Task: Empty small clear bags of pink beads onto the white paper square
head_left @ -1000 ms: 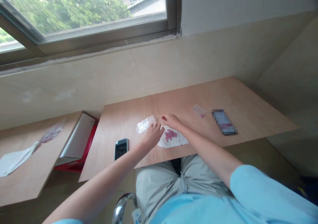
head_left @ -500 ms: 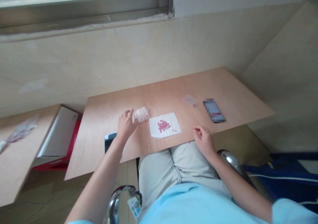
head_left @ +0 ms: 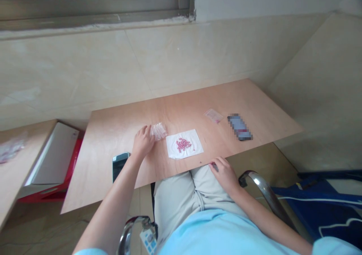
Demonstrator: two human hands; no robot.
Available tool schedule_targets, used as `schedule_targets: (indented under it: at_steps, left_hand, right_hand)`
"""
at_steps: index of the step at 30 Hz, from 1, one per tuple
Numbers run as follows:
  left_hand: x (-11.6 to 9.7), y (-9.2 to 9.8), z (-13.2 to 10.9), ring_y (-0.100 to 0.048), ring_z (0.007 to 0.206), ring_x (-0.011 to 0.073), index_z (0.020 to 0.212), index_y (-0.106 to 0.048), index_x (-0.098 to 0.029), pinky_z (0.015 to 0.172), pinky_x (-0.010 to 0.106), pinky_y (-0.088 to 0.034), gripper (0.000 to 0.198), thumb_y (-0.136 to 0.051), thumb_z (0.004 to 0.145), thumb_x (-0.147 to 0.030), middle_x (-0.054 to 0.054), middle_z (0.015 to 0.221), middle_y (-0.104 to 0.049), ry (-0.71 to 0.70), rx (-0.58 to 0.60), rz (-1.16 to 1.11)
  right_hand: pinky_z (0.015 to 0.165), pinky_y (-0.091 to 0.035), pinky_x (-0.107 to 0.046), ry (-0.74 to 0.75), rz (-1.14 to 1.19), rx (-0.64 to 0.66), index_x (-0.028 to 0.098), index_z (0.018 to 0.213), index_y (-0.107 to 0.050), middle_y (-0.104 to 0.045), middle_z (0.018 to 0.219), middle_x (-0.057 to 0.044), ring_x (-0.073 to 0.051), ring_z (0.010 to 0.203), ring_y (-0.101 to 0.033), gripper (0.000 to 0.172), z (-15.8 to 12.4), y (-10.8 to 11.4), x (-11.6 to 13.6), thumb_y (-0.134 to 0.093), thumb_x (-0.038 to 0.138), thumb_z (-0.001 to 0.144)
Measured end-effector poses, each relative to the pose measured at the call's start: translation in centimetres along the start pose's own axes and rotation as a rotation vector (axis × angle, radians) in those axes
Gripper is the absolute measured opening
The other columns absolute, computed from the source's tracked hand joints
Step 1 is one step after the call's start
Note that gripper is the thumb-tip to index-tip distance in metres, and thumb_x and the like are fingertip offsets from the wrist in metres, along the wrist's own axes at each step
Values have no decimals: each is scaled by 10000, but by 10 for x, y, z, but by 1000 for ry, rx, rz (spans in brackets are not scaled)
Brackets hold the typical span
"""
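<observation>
My left hand (head_left: 143, 142) rests on the wooden table (head_left: 118, 123), fingers bent, its fingertips touching a crumpled clear plastic bag (head_left: 158, 131). Just right of the bag lies a white sheet (head_left: 184, 144) with a small heap of pink beads (head_left: 182, 144) on it. My right hand (head_left: 223, 172) sits off the table's front edge, on my thigh, fingers curled at the edge; whether it holds anything is hidden. A dark phone (head_left: 120, 163) lies by my left wrist.
A small clear bag with a few pink bits (head_left: 213, 115) and a blurred dark flat object (head_left: 240, 127) lie at the right of the table. A white box in a red tray (head_left: 53, 157) sits left, between tables. Chair armrests (head_left: 261, 189) flank my lap. A blue bag (head_left: 325, 202) lies on the floor.
My right hand has left the beads and dropped back to my lap at the table's edge. My left hand shifted left onto the crumpled bag. The camera tilted downward.
</observation>
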State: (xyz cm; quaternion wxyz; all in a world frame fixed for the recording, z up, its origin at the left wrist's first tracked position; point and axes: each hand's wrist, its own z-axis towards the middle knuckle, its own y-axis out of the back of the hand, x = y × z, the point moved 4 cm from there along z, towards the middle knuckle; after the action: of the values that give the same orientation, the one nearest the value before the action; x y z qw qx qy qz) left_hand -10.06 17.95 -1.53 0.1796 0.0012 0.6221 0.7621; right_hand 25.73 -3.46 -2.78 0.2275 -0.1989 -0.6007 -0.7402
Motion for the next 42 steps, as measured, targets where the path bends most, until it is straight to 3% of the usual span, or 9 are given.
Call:
schedule_targets:
  at_steps: [3, 7, 9, 11, 14, 18, 23, 35, 42]
  left_hand:
    - [-5, -1, -2, -349, 1448, 388, 1523, -363, -101, 1174, 553, -268, 680, -504, 909, -357, 235, 1545, -397, 0, 4, -24]
    - [-38, 35, -14, -200, 1515, 399, 1568, -254, -138, 1203, 590, -186, 843, -614, 830, -328, 211, 1625, -260, -25, -153, -119]
    - [-70, 57, -34, -326, 1461, 365, 1508, -372, -180, 1181, 555, -265, 681, -579, 864, -260, 187, 1571, -357, -26, -223, -199]
    - [-109, 67, -66, -521, 1293, 305, 1350, -534, -205, 1086, 461, -413, 454, -555, 897, -227, 153, 1372, -553, -38, -182, -327]
    - [-163, 49, -122, -655, 948, 214, 1157, -614, -233, 847, 335, -521, 232, -523, 943, -225, 70, 1023, -666, -57, 129, -485]
    - [-197, 12, -162, -634, 992, 245, 1185, -614, -219, 851, 375, -517, 267, -551, 926, -195, 101, 1092, -641, -29, 180, -418]
    - [-212, -9, -155, -567, 1039, 271, 1245, -600, -229, 872, 419, -485, 307, -571, 942, -193, 107, 1103, -603, -104, 167, -318]
    - [-216, -17, -137, -561, 971, 239, 998, -682, -203, 835, 374, -473, 197, -494, 1011, -261, 93, 979, -611, -192, 177, -398]
    - [-186, -8, -123, -616, 991, 219, 1043, -663, -213, 870, 363, -500, 200, -474, 1010, -269, 84, 1039, -643, -65, 88, -555]
  right_hand:
    - [828, -492, -347, 9, -22, 34, 221, 880, -639, -662, 907, -61, -244, 907, -624, 119, 3, 0, 3, -552, 178, 949]
    - [811, -491, -330, -3, -21, 44, 212, 856, -635, -661, 892, -61, -235, 889, -625, 131, 5, 2, 5, -548, 138, 921]
    - [801, -493, -325, -9, -11, 43, 209, 863, -643, -663, 894, -66, -235, 883, -629, 142, 5, 4, 6, -541, 118, 903]
    - [793, -499, -320, -13, 18, 50, 207, 888, -656, -667, 906, -67, -235, 882, -635, 157, 5, 5, 6, -540, 102, 885]
    - [791, -510, -315, -15, 89, 68, 208, 955, -684, -672, 939, -66, -230, 884, -645, 209, 5, 8, 8, -538, 86, 868]
    - [786, -511, -313, 4, 173, 97, 212, 980, -706, -665, 933, -60, -212, 850, -649, 209, 9, 7, 12, -536, 115, 906]
    - [739, -504, -306, 15, 262, 122, 213, 899, -691, -660, 871, -44, -196, 787, -640, 123, 11, 2, 14, -578, 185, 940]
    - [697, -506, -301, -14, 377, 113, 214, 916, -695, -679, 837, -43, -195, 755, -641, 138, 8, 10, 5, -569, 252, 958]
    - [701, -540, -324, -11, 426, 107, 220, 953, -703, -703, 883, -66, -206, 763, -657, 154, 29, 4, 11, -557, 268, 949]
